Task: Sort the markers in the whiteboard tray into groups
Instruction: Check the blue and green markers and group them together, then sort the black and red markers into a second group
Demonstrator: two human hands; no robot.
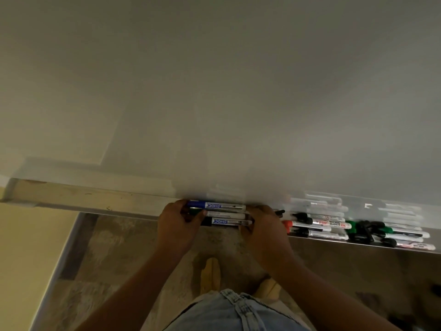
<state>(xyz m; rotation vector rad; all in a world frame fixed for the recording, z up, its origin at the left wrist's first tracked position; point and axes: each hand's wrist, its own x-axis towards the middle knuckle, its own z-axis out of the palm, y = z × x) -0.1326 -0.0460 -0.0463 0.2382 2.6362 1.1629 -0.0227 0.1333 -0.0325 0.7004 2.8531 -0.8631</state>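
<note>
Three markers lie side by side in the whiteboard tray point(95, 199): a blue-capped one point(214, 205) at the back, a green-capped one point(225, 214) in the middle, a black-capped one point(226, 221) in front. My left hand point(177, 223) grips their cap ends, thumb on the green cap. My right hand point(262, 225) holds their other ends, fingers curled round them. To the right lies a group with a red-capped marker point(317, 223) and black ones, then a pile of green and black markers point(393, 232).
The whiteboard point(214, 91) fills the upper view and mirrors the markers. The tray's left stretch is bare wood. Below are a patterned floor point(119, 259), my feet and denim shorts. A yellow wall point(23, 259) stands at left.
</note>
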